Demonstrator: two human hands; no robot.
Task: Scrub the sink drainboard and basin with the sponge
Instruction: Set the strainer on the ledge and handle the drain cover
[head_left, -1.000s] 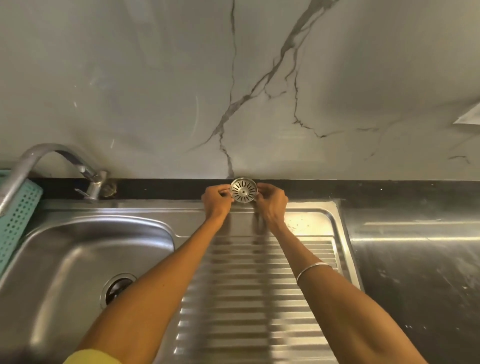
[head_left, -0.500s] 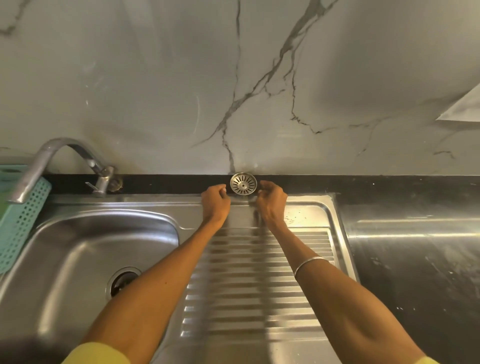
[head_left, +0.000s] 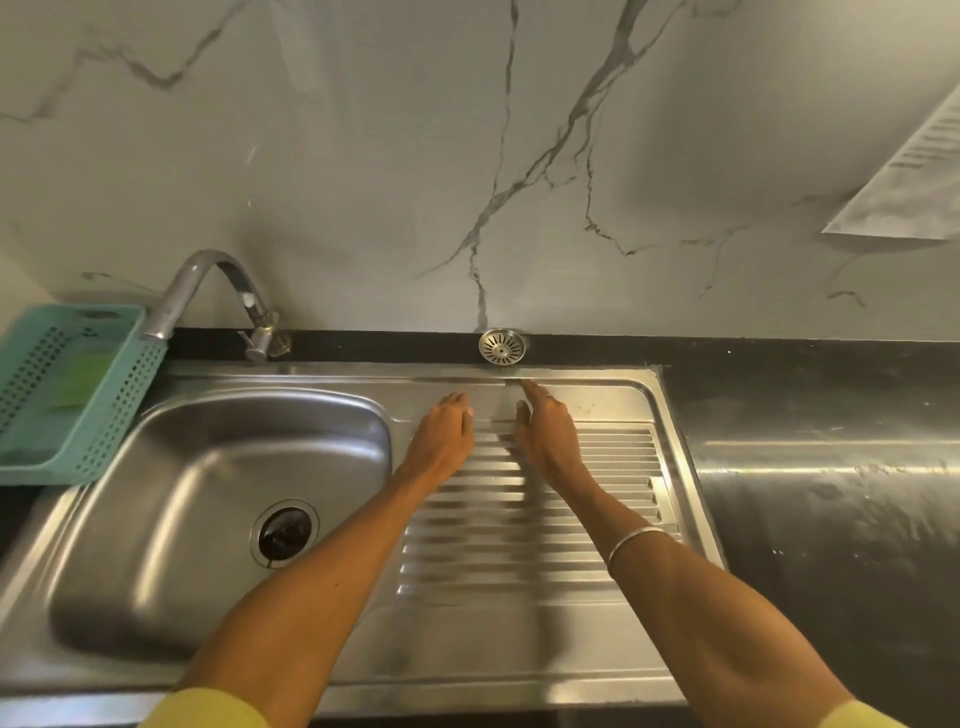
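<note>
Nearest to the camera, two bare forearms with yellow sleeves reach forward over the ribbed drainboard (head_left: 524, 540); a thin bangle (head_left: 635, 540) sits on the right wrist. A little farther, the left hand (head_left: 441, 439) and the right hand (head_left: 545, 436) are above the far part of the drainboard, a small gap between them. Both hands are now empty: the left fingers are loosely curled with nothing in them, the right fingers are spread and point forward.

A moment ago both hands were pinching the round metal strainer (head_left: 502, 347) and setting it against the wall. Now they have let it go and pulled back toward the person. The strainer stands alone on the black ledge (head_left: 727, 351) behind the sink, leaning on the marble wall (head_left: 363, 156).

To the left the basin (head_left: 208, 467) is empty, and its drain (head_left: 284, 532) is open without the strainer. So the sink seems cleared for scrubbing, I think, but no scrubbing is begun yet.

The sponge (head_left: 83, 374) is probably the green thing inside the teal basket (head_left: 119, 415) at the far left, beside the tap (head_left: 208, 296), well apart from both hands. The next step is likely a reach there.
</note>
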